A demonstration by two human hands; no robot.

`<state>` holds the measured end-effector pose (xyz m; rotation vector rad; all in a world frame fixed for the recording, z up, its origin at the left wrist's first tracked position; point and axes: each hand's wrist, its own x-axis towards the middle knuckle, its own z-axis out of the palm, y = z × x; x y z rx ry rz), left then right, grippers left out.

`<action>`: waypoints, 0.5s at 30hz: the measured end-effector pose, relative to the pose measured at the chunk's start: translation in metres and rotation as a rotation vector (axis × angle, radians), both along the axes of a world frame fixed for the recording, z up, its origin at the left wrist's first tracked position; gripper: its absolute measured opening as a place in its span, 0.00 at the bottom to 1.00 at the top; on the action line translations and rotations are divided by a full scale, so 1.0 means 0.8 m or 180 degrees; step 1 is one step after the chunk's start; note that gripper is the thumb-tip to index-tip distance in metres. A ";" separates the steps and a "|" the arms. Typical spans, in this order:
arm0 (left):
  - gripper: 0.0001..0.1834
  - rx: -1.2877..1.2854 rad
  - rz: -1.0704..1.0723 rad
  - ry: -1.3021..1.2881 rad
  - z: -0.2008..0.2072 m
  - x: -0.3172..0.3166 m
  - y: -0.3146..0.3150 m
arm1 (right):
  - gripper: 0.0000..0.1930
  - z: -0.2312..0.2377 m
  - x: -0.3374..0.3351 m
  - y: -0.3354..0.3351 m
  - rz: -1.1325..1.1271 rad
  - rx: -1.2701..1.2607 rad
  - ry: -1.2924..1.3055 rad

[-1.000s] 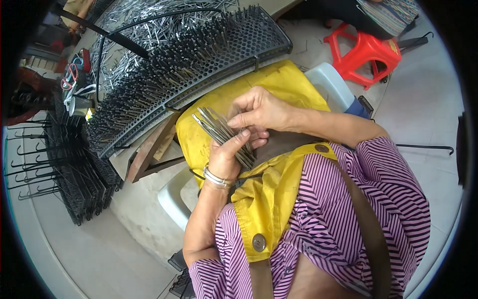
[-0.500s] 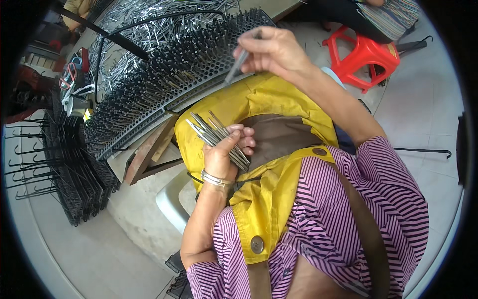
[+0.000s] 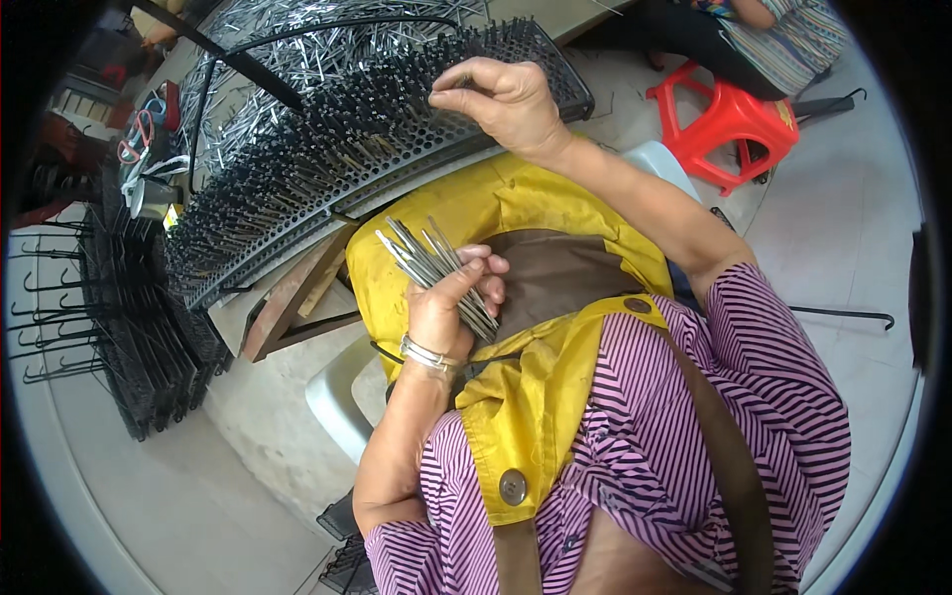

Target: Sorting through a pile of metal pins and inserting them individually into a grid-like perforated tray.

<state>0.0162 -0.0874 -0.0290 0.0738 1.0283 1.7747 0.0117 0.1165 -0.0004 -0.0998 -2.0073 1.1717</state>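
My left hand (image 3: pixel 446 302) is closed round a bundle of thin metal rods (image 3: pixel 412 253) above my lap, their ends fanning out toward the rack. My right hand (image 3: pixel 511 104) is raised over the right part of a long black perforated rack (image 3: pixel 397 164), thumb and forefinger brought together in a pinch. Whatever lies between those fingertips is too small and dark to make out. Crowded upright rods (image 3: pixel 297 159) stand in the rack's holes, while the strip of holes along its near edge is bare.
Loose metal rods (image 3: pixel 248 109) are heaped behind the rack. At the left are scissors (image 3: pixel 136 139), a metal cup (image 3: pixel 151 198) and stacked black racks with hooks (image 3: pixel 139 337). A red stool (image 3: pixel 729 129) stands at the right, close to another person's leg (image 3: pixel 684 45). A yellow apron (image 3: pixel 397 208) covers my lap.
My right hand has moved left and slightly forward over the rack. The grey rod it held, blurred before, no longer shows. My left hand keeps its bundle in nearly the same place.
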 end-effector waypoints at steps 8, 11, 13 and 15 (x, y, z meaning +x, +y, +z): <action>0.08 0.0023 -0.0012 -0.0020 0.001 0.001 0.001 | 0.04 0.005 -0.008 -0.003 0.0120 0.0173 0.0045; 0.08 0.0022 -0.0004 -0.0025 -0.001 0.002 0.000 | 0.05 0.025 -0.012 0.004 0.0449 0.0904 -0.0084; 0.09 0.0003 -0.0039 -0.0020 -0.001 0.001 0.001 | 0.06 0.039 -0.017 0.004 0.0745 0.0848 -0.0527; 0.09 0.0009 -0.0048 -0.0025 -0.001 0.001 0.001 | 0.05 0.036 -0.025 0.005 0.0857 0.0694 -0.0648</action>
